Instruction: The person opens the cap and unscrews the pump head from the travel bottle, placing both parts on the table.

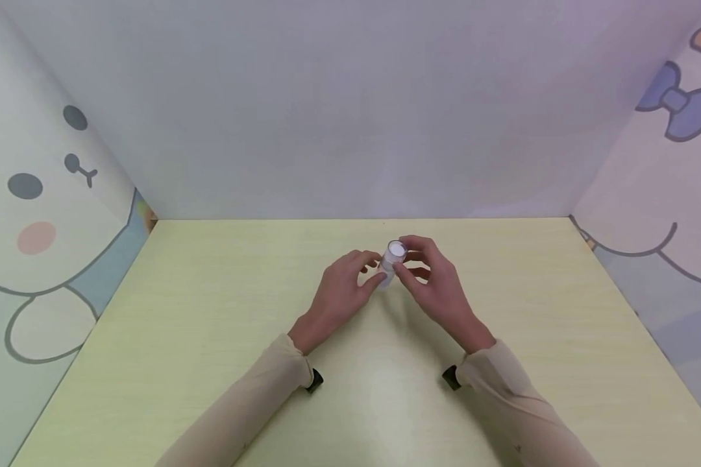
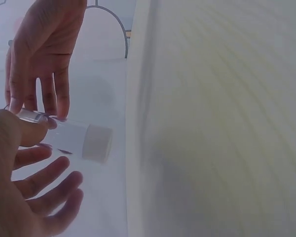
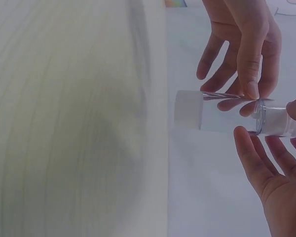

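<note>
A small clear cylindrical bottle (image 1: 387, 266) is tilted above the table, between both hands. Its lower end is a white band (image 3: 188, 109); at the upper end a clear section (image 3: 277, 121) with something whitish inside meets the body at a ring-like seam. My left hand (image 1: 343, 285) pinches the body near that seam with thumb and forefinger, its other fingers spread loosely in the left wrist view. Around the upper section, my right hand (image 1: 439, 284) grips with thumb and fingertips. Part of the upper end is hidden by the thumb in the right wrist view.
The pale wooden table (image 1: 210, 324) extends below and around both forearms. Behind it rises a plain whitish wall (image 1: 350, 117). Cartoon-printed panels stand at the left (image 1: 47, 214) and right (image 1: 660, 194). Each cuff has a dark band at the wrist.
</note>
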A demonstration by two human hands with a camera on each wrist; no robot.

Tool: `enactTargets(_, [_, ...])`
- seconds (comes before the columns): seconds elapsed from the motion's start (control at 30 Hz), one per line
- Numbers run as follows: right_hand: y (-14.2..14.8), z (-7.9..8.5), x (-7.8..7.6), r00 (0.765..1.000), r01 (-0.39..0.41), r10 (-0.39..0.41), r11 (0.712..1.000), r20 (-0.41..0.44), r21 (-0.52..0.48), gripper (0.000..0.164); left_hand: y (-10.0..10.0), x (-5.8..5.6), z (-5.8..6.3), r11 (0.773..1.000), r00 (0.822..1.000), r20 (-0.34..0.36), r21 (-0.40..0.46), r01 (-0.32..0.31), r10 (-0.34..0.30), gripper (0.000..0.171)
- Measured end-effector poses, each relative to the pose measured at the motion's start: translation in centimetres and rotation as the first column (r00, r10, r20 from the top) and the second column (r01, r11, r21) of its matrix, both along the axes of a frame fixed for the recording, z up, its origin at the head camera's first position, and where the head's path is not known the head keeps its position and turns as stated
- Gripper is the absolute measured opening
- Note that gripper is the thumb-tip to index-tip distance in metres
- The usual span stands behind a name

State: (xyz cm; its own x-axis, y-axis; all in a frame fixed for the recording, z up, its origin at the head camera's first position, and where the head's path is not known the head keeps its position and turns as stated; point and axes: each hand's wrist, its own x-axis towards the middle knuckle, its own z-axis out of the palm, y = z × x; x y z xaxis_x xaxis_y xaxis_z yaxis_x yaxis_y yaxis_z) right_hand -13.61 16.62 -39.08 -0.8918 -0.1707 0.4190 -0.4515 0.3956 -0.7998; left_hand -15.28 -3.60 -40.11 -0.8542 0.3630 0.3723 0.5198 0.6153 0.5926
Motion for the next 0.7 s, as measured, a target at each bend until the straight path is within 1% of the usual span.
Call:
enactTargets(0.13, [0.2,0.2,0.5,0.997,-0.026,0.034,0.995,0.076,-0.101,0.046,-0.1,0.7,0.5,0.998,1.000,-0.008,0.058,0.018,-0.018,0.026])
enactTargets(0.27, [0.3,0.3,1.1,0.988,-0.068,0.094,0.978,0.126,-0.195,0.048,-0.1,1.3,0.8,0.995,0.999,0.003,0.096,0.035,-0.035,0.028])
enactTargets(0.37, [0.3,0.4,1.6,0.983,-0.087,0.122,0.968,0.138,-0.237,0.049,-0.2,1.8,0.9,0.994,0.999,0.010,0.104,0.047,-0.048,0.030])
enactTargets(0.5, [0.3,0.5,2.1,0.980,-0.110,0.153,0.950,0.128,-0.291,0.047,-0.3,2.4,1.1,0.994,0.998,-0.003,0.092,0.064,-0.064,0.035])
enactTargets(0.7, [0.5,0.8,3.0,0.966,-0.155,0.225,0.901,0.130,-0.406,0.042,-0.7,3.2,1.5,0.992,0.995,-0.002,0.075,0.102,-0.102,0.044])
